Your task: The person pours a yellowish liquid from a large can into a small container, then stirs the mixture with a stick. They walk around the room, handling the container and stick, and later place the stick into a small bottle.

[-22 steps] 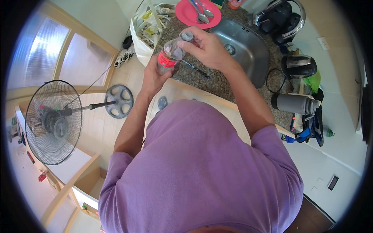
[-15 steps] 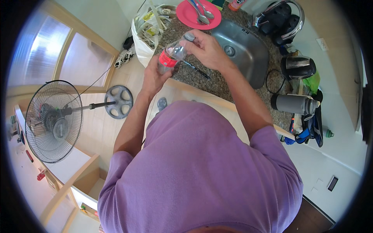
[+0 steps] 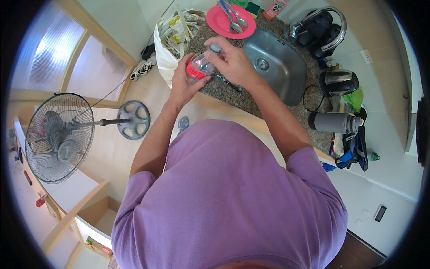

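Observation:
A small clear plastic bottle with a red label is tilted over the counter's front edge. Wrapped round its lower body, my left hand grips it with the thumb at the near side. My right hand is closed at the bottle's top, fingers pinching the grey cap. The cap sits at the neck; whether it is loose there I cannot tell. Just beyond the bottle's base, a thin dark-and-light stick, like a pen, lies on the speckled granite counter.
A steel sink with a tall faucet lies to the right. Behind are a pink plate holding spoons and a white bag. Kettle and grey flask stand right; a fan stands left.
The bottle and both hands have come slightly nearer and to the right, and the bottle is turned a little. My right fingers remain on the cap. The whole view has shifted slightly.

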`<state>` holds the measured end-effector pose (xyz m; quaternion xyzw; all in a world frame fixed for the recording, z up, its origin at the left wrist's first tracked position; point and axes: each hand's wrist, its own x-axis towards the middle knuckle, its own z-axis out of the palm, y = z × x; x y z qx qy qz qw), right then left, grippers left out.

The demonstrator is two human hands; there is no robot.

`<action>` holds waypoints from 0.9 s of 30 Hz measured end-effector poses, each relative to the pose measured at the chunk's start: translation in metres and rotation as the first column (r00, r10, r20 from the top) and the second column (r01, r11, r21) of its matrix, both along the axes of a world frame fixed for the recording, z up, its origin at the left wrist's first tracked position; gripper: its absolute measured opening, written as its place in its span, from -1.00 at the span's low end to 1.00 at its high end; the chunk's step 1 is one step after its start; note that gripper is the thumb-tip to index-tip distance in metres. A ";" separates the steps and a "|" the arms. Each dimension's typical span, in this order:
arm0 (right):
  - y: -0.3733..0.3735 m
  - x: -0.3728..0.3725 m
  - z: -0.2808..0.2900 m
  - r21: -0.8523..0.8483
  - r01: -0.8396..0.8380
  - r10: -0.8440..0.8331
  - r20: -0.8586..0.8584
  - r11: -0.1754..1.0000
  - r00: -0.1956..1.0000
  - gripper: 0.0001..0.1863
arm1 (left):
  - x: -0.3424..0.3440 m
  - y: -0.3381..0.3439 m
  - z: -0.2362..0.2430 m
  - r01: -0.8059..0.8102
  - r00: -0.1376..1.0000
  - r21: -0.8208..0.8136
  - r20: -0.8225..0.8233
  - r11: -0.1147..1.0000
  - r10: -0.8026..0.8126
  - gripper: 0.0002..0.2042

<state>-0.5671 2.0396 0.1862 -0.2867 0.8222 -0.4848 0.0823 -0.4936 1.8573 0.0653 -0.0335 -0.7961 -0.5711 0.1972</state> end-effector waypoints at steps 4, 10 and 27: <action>-0.004 -0.005 0.007 0.059 -0.150 0.157 -0.144 0.987 0.977 -0.67 | 0.002 0.000 0.007 0.017 1.000 0.059 0.018 0.998 -0.018 -0.17; -0.002 -0.012 0.034 0.381 -0.358 0.453 -0.196 0.852 0.870 -0.59 | 0.001 0.001 0.001 0.055 0.997 0.117 -0.060 0.992 -0.048 -0.20; -0.017 -0.010 0.078 0.541 -0.265 0.361 -0.077 0.798 0.929 -0.56 | 0.002 -0.005 0.010 0.116 0.991 0.082 -0.078 0.990 -0.109 -0.16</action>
